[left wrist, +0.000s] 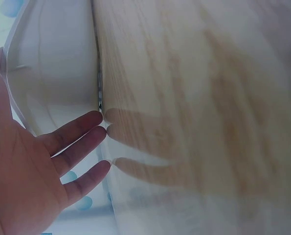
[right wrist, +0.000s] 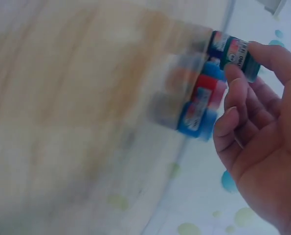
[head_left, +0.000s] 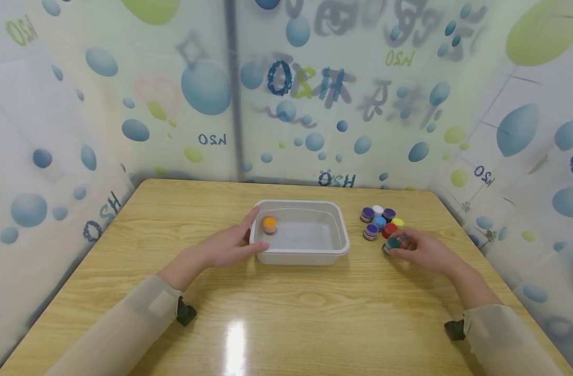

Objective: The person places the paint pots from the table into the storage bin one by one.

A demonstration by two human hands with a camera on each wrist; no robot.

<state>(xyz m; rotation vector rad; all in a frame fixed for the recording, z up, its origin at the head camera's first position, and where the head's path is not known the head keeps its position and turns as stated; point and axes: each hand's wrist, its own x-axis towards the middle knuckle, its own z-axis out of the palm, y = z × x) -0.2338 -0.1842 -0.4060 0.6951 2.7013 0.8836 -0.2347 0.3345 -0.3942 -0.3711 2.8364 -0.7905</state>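
Pinching green-lidded jar (head_left: 391,245) in fingers of right hand (head_left: 424,251), toward right edge of worktop (head_left: 314,313).
Left hand (head_left: 227,247): fingers spread, touching left end of white tray (head_left: 302,258); orange-lidded jar (head_left: 269,225) inside.

a booth-like workspace, bubble-printed curtains (head_left: 277,141) on three sides of a wood-grain table (head_left: 310,318)

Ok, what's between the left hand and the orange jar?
In the head view, the tub's left wall: the left hand is at its outer side, the orange jar inside.
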